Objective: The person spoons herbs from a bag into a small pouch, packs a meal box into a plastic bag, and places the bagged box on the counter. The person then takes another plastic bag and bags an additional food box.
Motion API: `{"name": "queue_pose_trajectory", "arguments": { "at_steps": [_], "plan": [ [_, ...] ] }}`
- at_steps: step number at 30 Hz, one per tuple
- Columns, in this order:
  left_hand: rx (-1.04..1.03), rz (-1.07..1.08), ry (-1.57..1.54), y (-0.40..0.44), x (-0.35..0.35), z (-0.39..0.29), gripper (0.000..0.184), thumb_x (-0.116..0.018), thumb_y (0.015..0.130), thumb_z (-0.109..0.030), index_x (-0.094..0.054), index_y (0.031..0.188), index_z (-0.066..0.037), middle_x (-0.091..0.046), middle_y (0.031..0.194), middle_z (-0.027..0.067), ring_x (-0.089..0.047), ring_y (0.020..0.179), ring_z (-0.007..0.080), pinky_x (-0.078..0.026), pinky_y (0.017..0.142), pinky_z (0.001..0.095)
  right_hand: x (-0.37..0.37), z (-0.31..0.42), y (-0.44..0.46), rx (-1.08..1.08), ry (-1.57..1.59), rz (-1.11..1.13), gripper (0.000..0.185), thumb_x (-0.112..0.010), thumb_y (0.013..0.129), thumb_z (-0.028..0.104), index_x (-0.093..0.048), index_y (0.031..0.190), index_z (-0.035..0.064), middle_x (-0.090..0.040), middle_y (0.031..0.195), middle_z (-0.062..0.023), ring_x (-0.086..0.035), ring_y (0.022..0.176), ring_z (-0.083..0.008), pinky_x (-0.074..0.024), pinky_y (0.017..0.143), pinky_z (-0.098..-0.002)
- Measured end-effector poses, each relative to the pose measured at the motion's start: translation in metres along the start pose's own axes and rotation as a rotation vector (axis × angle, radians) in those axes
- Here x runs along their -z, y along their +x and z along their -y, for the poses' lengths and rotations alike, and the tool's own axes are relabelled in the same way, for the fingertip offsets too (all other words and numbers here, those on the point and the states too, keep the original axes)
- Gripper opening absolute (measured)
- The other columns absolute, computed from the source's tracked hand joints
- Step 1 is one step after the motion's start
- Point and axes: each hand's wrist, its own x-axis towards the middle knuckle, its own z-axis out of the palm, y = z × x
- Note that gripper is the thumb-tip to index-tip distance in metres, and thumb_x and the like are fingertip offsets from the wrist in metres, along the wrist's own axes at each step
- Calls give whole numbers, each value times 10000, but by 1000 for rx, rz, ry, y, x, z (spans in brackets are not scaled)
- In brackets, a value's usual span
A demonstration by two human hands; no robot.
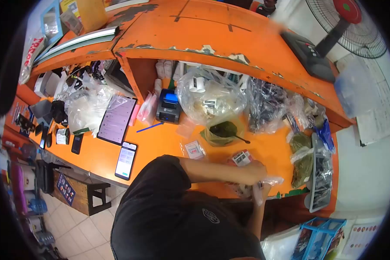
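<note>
At the table's front edge, my left hand [256,171] is closed on the gathered neck of a clear plastic bag [273,180]. Just below it my right hand [265,189] grips the same bag, its fingers partly hidden. The bag's lower part hangs by the edge, its contents too blurred to make out. Beside my left forearm lies a packet with a white printed label [242,158]. Farther back stands an open plastic bag of dark green powder [223,129], with a dark spoon [242,139] sticking out.
A small printed packet [194,150], a phone [125,160], a tablet [117,119] and a label printer [168,106] lie on the orange table [169,143]. A large clear bag [212,95] fills the shelf. At right are green-filled bags [301,160] and a grey tray [315,190].
</note>
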Motion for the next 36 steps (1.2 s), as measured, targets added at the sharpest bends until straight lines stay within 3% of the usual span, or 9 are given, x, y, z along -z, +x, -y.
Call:
{"name": "queue_pose_trajectory", "arguments": {
  "at_steps": [3, 5, 7, 8, 11, 15, 25, 31, 36],
  "plan": [
    [158, 86, -217, -7, 25, 7, 126, -628, 612, -65, -637, 712, 11, -630, 724, 198, -644, 723, 318, -504, 635, 389, -8, 22, -9, 193, 36, -319, 114, -591, 775, 16, -600, 885, -14, -596, 856, -64, -536, 712, -131, -438, 640, -264],
    [340, 149, -395, -15, 47, 16, 152, -629, 623, -54, -639, 752, 26, -638, 749, 191, -648, 735, 301, -507, 639, 373, -16, 2, -22, 130, 319, -288, 180, -577, 762, -38, -560, 937, 0, -554, 856, -55, -522, 734, -126, -432, 659, -251],
    [455, -44, -627, -20, -1, 39, 214, -654, 641, -62, -631, 835, 26, -639, 778, 162, -642, 710, 264, -514, 622, 349, -26, 8, -39, 94, 284, -244, 246, -582, 749, -69, -538, 977, 14, -546, 821, -49, -525, 746, -122, -433, 669, -257],
    [514, -138, -742, -24, -19, 45, 247, -666, 650, -66, -627, 876, 25, -640, 792, 148, -639, 698, 246, -518, 614, 337, -28, 20, -38, 246, 120, -242, 234, -591, 742, -70, -555, 956, 15, -534, 794, -48, -521, 760, -140, -425, 672, -255],
    [743, -222, -1465, -39, 15, 11, 318, -676, 671, -28, -597, 978, 4, -628, 858, 138, -634, 724, 216, -530, 625, 307, -31, 29, -33, 360, -59, -307, 221, -613, 722, -69, -582, 924, 14, -547, 808, -74, -522, 768, -169, -421, 669, -267],
    [680, -373, -1868, -41, -34, 11, 288, -652, 739, 12, -561, 1012, 37, -621, 886, 134, -634, 770, 213, -536, 642, 284, -25, 22, -22, 497, -198, -372, 200, -664, 655, -75, -629, 825, 24, -587, 738, -99, -547, 701, -251, -427, 639, -320],
    [861, -190, -1695, -45, -43, 15, 257, -641, 827, -108, -570, 1044, 12, -597, 1004, 123, -616, 873, 192, -513, 787, 289, -22, 0, -16, -47, 374, -262, 59, -652, 787, -4, -639, 843, -9, -575, 811, -21, -547, 748, -102, -427, 682, -219],
    [813, -268, -1637, -43, -38, 9, 203, -615, 832, -74, -575, 1021, -11, -597, 998, 104, -605, 902, 203, -518, 786, 301, -20, 9, -11, -227, 560, -203, 83, -599, 815, 61, -619, 789, -15, -500, 886, -29, -483, 812, -102, -393, 712, -231],
    [790, -281, -1635, -44, -38, 9, 176, -597, 838, -60, -573, 1003, -5, -597, 984, 100, -605, 890, 195, -527, 761, 300, -19, 13, -11, -155, 417, -145, 97, -536, 843, 44, -586, 769, 5, -431, 902, 9, -442, 790, -83, -355, 689, -215]
  ]
}}
